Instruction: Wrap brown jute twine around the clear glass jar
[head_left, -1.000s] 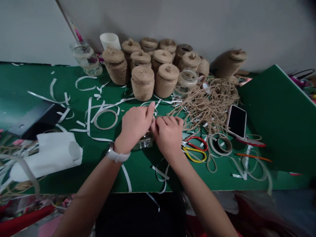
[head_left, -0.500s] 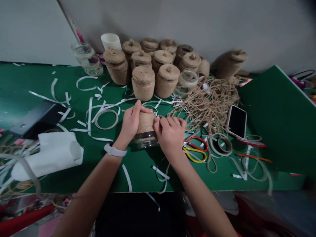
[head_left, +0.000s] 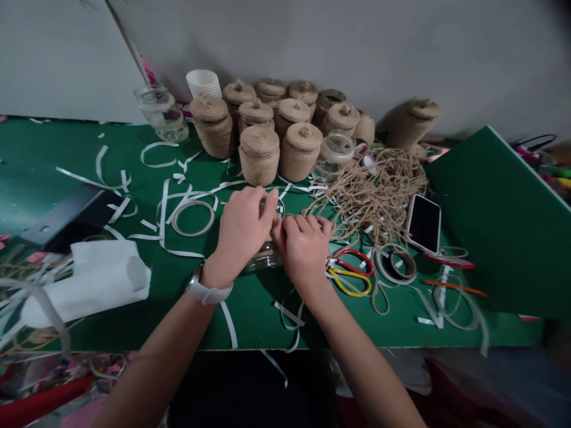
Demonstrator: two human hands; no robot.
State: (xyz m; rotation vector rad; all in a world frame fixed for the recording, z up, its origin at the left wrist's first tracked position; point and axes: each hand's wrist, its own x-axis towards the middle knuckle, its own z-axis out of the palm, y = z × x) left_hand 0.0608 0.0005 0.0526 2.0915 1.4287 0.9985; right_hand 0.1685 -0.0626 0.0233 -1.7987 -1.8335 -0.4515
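Note:
A glass jar [head_left: 264, 258] lies on its side on the green table, its clear neck towards me. My left hand [head_left: 242, 230] is wrapped over the jar from the left and hides most of the twine wound round it. At the jar's right side my right hand [head_left: 305, 247] is closed, thumb and fingertips pinched on the jute twine. The exact grip is hidden behind the knuckles. A loose heap of jute twine [head_left: 383, 184] lies beyond the right hand. Scissors with red and yellow handles [head_left: 352, 273] lie just right of that hand.
Several twine-covered jars [head_left: 259, 156] stand at the back beside a bare glass jar [head_left: 334, 156]. A phone [head_left: 424, 223] and a tape roll [head_left: 396, 264] lie to the right. White strips [head_left: 164, 208] and a tape ring [head_left: 193, 217] are scattered left. A green panel [head_left: 495, 232] rises at right.
My left hand has rolled over the top of the jar and covers the wound twine that showed before. My right hand has shifted slightly left, staying pinched at the jar's side.

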